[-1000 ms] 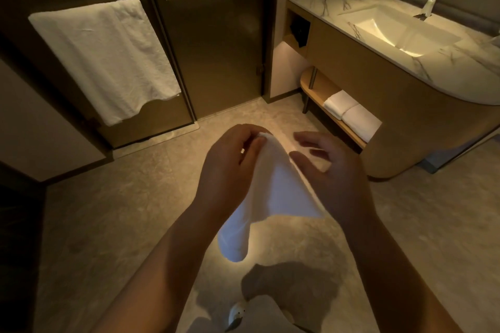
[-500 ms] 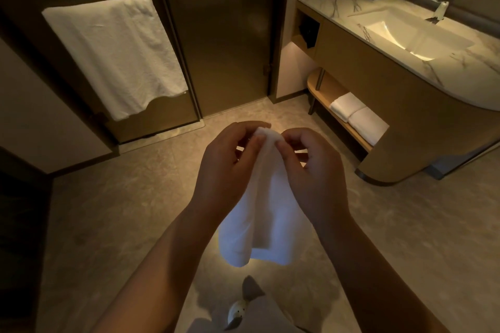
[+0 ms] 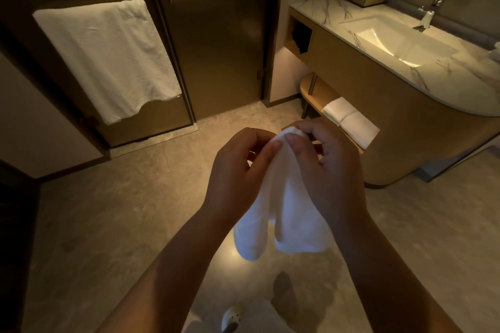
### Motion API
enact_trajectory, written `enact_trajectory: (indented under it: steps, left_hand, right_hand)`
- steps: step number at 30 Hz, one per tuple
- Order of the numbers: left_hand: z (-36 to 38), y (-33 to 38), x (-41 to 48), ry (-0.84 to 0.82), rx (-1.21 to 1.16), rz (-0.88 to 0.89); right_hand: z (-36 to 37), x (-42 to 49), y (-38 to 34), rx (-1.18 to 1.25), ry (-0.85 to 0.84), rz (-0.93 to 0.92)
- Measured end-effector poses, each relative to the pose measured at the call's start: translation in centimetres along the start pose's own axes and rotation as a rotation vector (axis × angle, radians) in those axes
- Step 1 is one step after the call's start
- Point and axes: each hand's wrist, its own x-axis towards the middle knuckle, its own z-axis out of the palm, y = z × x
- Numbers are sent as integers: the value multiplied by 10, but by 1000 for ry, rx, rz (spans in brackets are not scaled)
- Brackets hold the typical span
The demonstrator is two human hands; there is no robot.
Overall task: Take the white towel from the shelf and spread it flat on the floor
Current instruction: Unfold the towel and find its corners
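A small white towel (image 3: 281, 213) hangs bunched in the air above the floor (image 3: 113, 219), in the middle of the head view. My left hand (image 3: 238, 170) pinches its top edge from the left. My right hand (image 3: 327, 167) pinches the same top edge from the right, fingertips nearly touching the left ones. The towel's lower part droops in two folds between my forearms. Under the vanity, the wooden shelf (image 3: 319, 92) still carries two folded white towels (image 3: 351, 123).
A marble vanity with a lit sink (image 3: 400, 40) curves along the right. A large white towel (image 3: 108, 57) hangs on a bar at the left, beside dark glass doors (image 3: 216, 40). My shoe (image 3: 232, 317) shows at the bottom edge.
My right hand came in from open and apart to grip the towel's top edge beside my left hand. Both hands rose slightly and the towel now hangs bunched between them.
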Motion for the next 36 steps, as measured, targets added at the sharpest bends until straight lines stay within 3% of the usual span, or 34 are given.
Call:
enact_trajectory:
  steps: [7, 12, 17, 23, 31, 36]
  left_hand:
    - [4, -19, -7, -181, 70, -66]
    - [2, -17, -2, -30, 27, -61]
    - [-5, -6, 7, 12, 81, 79]
    - [-6, -1, 7, -5, 156, 163]
    - [-7, -16, 0, -62, 137, 63]
    - [-5, -28, -6, -171, 141, -23]
  right_hand:
    - [-18, 8, 7, 45, 160, 49]
    - [-25, 6, 12, 85, 168, 143]
    - [-33, 3, 11, 8, 38, 181]
    - [-37, 3, 5, -154, -114, 59]
    - [-29, 4, 1, -210, 9, -72]
    - [-38, 4, 2, -96, 138, -15]
